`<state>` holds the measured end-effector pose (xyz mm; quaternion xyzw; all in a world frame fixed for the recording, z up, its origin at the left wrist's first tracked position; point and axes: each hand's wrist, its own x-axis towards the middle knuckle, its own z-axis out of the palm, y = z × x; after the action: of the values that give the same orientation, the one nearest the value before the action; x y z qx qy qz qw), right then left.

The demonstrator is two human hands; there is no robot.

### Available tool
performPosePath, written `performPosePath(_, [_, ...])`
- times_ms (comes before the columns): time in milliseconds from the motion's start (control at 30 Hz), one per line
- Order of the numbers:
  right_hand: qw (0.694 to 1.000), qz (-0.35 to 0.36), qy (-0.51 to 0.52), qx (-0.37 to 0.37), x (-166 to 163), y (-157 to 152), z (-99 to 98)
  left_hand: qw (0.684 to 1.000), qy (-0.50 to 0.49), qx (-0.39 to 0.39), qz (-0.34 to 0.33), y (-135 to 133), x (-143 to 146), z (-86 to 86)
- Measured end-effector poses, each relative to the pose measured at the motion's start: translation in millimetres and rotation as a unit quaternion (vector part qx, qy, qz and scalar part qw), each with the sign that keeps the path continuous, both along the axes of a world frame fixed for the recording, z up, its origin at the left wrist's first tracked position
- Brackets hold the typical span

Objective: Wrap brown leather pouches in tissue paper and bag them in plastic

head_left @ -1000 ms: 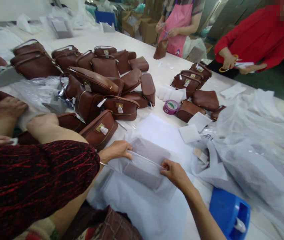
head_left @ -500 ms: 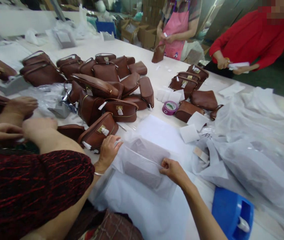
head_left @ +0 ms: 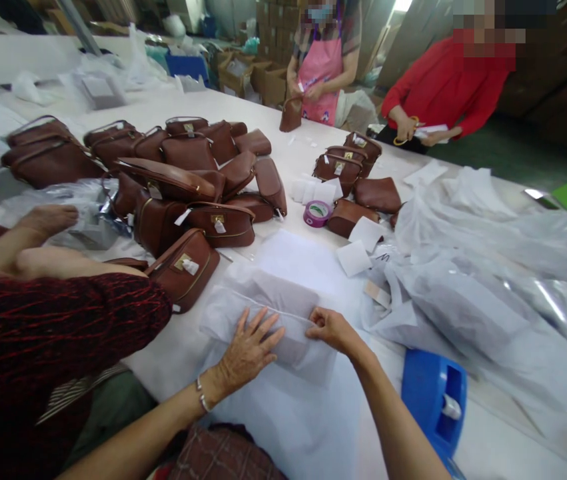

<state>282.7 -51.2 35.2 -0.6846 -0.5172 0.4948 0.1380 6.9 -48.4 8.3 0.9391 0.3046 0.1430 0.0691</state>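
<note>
A bag wrapped in a white dust bag [head_left: 268, 313] lies on the table in front of me. My left hand [head_left: 250, 347] lies flat on it with fingers spread. At the wrapped bag's right end, my right hand [head_left: 330, 329] is closed in a pinch on the white cloth. A brown handbag [head_left: 186, 267] sits just left of the wrapped one, and a sheet of white paper [head_left: 303, 257] lies behind it.
A heap of brown handbags [head_left: 183, 173] fills the table's left middle. Purple tape roll [head_left: 317, 213], white cards [head_left: 354, 257], piled white dust bags [head_left: 488, 267] at right, blue tape dispenser [head_left: 436, 397] near right. A co-worker's red-sleeved arm [head_left: 58, 313] at left; two people stand at the far side.
My left hand has moved from the wrapped bag's left edge onto its top and now lies flat with fingers spread. The right hand keeps its pinch at the right end. The view has shifted.
</note>
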Motion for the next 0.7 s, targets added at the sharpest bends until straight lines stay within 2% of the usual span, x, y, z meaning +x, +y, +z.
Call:
performPosePath(133, [0.999, -0.021, 0.019, -0.031, 20, -20, 2.5, 1.000, -0.012, -0.002, 0.006, 0, -1, -8.0])
performPosePath(267, [0.996, -0.064, -0.010, -0.053, 38, -39, -4.3, 0.999, -0.032, 0.009, 0.015, -1, 1, -12.0])
performPosePath(367, [0.989, -0.120, -0.074, -0.031, 45, -55, -2.6, 0.998, -0.050, 0.027, 0.025, -1, 4, -12.5])
performPosePath(467, [0.968, -0.195, -0.155, 0.029, 47, -89, 14.3, 0.997, -0.064, 0.035, 0.030, 0, 6, -11.8])
performPosePath(533, [0.937, -0.275, -0.201, 0.078, 49, -124, 28.3, 0.996, -0.079, 0.031, 0.035, 0, 7, -11.5])
performPosePath(600, [0.884, -0.392, -0.231, 0.109, 56, -164, 37.3, 0.994, -0.101, 0.021, 0.043, 0, 8, -12.2])
performPosePath(667, [0.826, -0.497, -0.245, 0.103, 68, -204, 38.8, 0.991, -0.124, 0.007, 0.047, 1, 10, -13.8])
performPosePath(700, [0.810, -0.525, -0.245, 0.089, 77, -223, 37.4, 0.990, -0.133, 0.001, 0.047, 1, 11, -14.6])
